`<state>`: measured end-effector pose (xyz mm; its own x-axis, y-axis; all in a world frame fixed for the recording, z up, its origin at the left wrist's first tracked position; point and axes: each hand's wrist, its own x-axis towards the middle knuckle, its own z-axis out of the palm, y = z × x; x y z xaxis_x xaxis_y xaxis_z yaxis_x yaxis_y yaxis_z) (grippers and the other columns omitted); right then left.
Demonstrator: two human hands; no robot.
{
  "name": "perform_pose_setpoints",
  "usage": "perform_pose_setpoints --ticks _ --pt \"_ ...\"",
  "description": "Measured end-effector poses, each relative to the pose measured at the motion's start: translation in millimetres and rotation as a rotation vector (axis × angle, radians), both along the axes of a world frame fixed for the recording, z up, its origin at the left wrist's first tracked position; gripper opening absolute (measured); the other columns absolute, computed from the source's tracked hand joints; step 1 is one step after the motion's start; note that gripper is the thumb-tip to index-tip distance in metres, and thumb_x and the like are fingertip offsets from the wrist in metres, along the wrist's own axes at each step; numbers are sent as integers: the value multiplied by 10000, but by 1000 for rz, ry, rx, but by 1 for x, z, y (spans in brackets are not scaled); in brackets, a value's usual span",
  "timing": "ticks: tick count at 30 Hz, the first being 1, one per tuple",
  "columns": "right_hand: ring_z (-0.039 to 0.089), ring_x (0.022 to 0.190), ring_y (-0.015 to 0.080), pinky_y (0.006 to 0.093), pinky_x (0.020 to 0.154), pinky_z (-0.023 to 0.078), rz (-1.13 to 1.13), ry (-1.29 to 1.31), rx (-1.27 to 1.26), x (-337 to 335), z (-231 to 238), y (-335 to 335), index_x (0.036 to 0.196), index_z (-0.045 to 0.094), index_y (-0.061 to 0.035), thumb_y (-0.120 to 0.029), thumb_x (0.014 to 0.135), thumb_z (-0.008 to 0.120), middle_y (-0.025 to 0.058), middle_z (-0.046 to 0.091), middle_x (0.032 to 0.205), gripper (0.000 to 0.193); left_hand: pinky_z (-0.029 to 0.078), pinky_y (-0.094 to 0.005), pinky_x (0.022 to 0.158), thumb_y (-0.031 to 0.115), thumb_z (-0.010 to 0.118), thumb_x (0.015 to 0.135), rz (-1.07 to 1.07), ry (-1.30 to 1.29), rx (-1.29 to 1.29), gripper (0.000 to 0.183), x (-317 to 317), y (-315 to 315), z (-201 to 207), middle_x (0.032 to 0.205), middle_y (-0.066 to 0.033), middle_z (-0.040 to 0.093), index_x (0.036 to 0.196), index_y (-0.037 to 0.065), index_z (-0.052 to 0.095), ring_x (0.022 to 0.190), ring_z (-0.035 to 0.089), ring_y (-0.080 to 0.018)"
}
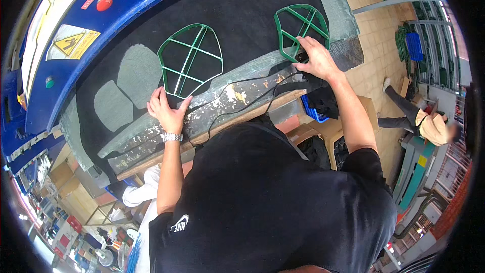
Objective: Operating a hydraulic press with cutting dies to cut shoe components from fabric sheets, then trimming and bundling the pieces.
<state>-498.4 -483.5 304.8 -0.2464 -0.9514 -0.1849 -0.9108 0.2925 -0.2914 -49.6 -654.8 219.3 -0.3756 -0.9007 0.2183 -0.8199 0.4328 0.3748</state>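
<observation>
Left green frame (194, 48) and right green frame (306, 20) laid on black material (247, 12).
Their near ends are flanked by the spread thumb and fingers of left hand (169, 115) and right hand (319, 61) respectively; whether either is gripped cannot be told.

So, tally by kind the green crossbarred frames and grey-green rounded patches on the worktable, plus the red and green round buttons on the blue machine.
Green, rounded, crossbarred frames: 2
Grey-green rounded patches: 2
Red round button: 1
Green round button: 1
Total: 6
</observation>
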Motion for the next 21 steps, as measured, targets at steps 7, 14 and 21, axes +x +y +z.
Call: perform_pose_setpoints --ticks 7,14,21 --pt "553 1189 369 432 1022 482 12 -76 -251 72 -5 -65 1380 500 17 -267 710 842 199 577 1209 804 221 -559 1158 501 912 607 -8 22 -2 906 0 2 1 1334 -79 543 1328 70 573 1309 472 -284" --pt "534 1230 368 430 1043 472 20 -112 -203 107 -28 -103 1400 495 12 -292 722 835 206 560 1285 817 220 -563 1154 520 901 618 -17 37 -3 904 -1 2 4 1340 -82 538 1313 43 574 1310 474 -284" --pt "552 1162 350 433 1003 487 49 -82 -224 109 -45 -104 1412 487 0 -341 728 851 171 570 1215 847 224 -554 1152 518 900 613 -22 55 -21 898 -2 2 3 1318 -82 544 1300 39 578 1298 481 -285"
